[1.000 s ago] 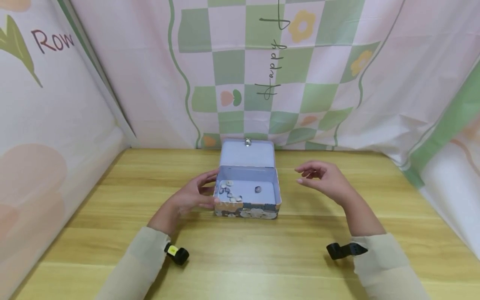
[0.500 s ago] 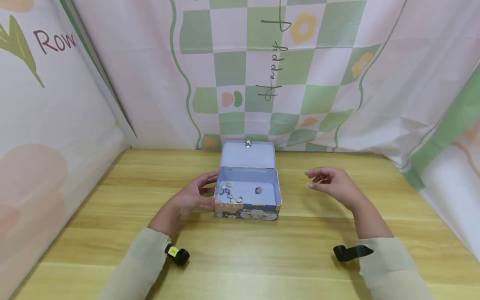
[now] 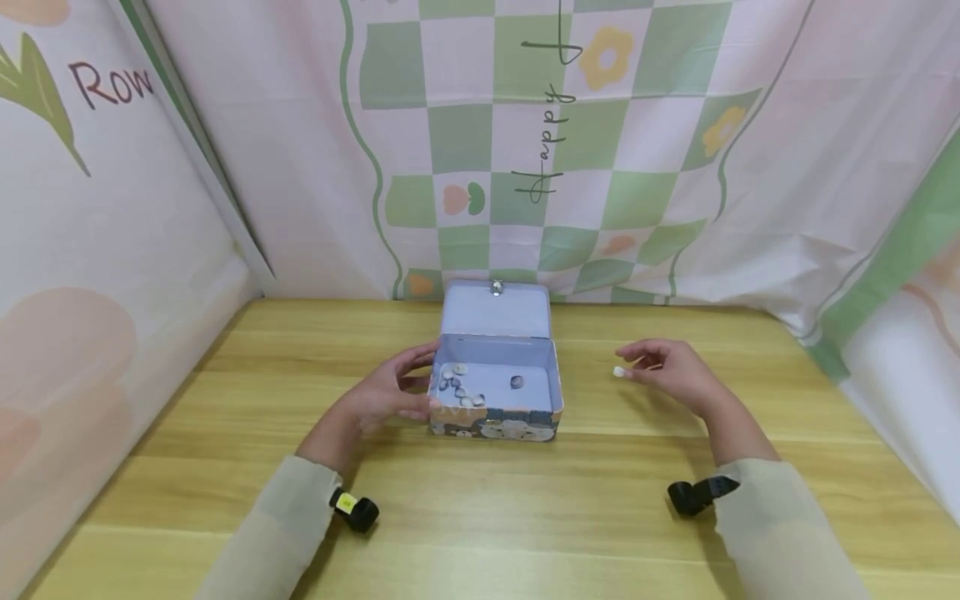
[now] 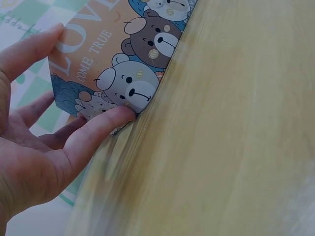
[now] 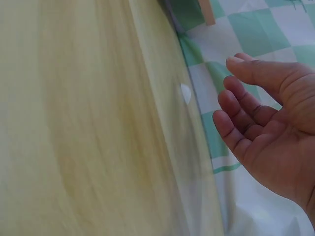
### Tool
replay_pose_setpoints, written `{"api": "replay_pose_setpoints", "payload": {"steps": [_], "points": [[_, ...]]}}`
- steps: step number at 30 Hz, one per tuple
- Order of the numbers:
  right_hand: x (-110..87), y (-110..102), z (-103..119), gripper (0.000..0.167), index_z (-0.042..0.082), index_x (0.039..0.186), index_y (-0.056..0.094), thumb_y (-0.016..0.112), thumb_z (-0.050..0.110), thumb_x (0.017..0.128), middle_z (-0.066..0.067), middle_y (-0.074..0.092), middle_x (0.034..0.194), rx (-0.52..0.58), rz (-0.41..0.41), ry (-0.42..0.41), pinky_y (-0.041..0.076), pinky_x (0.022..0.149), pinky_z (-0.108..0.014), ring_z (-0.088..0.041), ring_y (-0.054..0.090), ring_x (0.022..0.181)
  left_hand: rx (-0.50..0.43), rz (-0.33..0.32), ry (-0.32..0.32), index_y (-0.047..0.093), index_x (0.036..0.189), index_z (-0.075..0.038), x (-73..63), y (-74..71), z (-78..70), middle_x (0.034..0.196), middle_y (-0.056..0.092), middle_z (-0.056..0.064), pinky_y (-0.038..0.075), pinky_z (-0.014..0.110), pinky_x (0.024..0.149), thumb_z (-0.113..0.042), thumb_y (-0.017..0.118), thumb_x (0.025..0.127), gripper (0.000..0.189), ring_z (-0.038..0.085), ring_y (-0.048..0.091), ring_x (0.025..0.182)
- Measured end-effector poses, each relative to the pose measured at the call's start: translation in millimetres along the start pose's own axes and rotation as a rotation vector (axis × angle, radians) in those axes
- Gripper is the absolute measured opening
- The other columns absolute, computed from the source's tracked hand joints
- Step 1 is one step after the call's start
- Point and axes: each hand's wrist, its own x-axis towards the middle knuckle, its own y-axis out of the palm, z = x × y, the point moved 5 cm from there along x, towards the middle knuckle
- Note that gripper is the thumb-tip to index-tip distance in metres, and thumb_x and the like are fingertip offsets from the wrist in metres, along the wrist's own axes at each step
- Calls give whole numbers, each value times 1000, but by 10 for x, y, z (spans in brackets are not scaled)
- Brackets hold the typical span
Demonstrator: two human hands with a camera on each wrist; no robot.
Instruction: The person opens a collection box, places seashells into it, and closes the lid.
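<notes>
A tin box (image 3: 517, 425) printed with cartoon bears stands on the table with its lid (image 3: 495, 310) raised at the back. Several small shells (image 3: 460, 392) lie inside, most toward the left, and one brown shell (image 3: 516, 382) is off to the right. My left hand (image 3: 386, 387) grips the box's left end; in the left wrist view its thumb (image 4: 106, 125) presses the lower edge. To the right of the box, my right hand (image 3: 671, 375) hovers with loosely bent, parted fingers. A small white piece (image 5: 185, 93) shows apart from those fingers in the right wrist view, close over the table.
The wooden table (image 3: 480, 517) runs back to a checkered curtain (image 3: 525, 167) just behind the box. Another printed cloth (image 3: 112, 250) walls off the left side, and a white and green cloth (image 3: 885, 275) hangs at the right.
My right hand has moved right and slightly toward me, away from the box. The white piece now shows by its fingertips. My left hand and the box have stayed in place.
</notes>
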Motion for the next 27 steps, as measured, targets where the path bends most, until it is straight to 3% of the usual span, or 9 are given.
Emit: {"api": "replay_pose_setpoints", "payload": {"steps": [12,20,27], "points": [[115,29,-130,37,-4,124,61,68,5,89,-20,65,113,-97,74,3,54,87,-40,-32,60,103,-27,-9,-6,31,153,-21,4,3,-6,157,26,12,56,46,88,4,78,77,93,38,37,135],[202,77,-140,31,-4,119,65,68,7,90,-15,66,104,-140,89,1,52,76,-32,-26,58,94,-29,3,-2,27,155,-18,-10,8,-7,158,22,14,57,46,87,4,77,79,93,42,35,136],[259,83,-160,30,-4,117,67,68,6,89,-17,68,106,-173,93,11,50,77,-32,-24,58,92,-9,0,-3,28,154,-20,7,-6,12,159,23,12,57,45,87,3,77,78,94,40,36,136]]}}
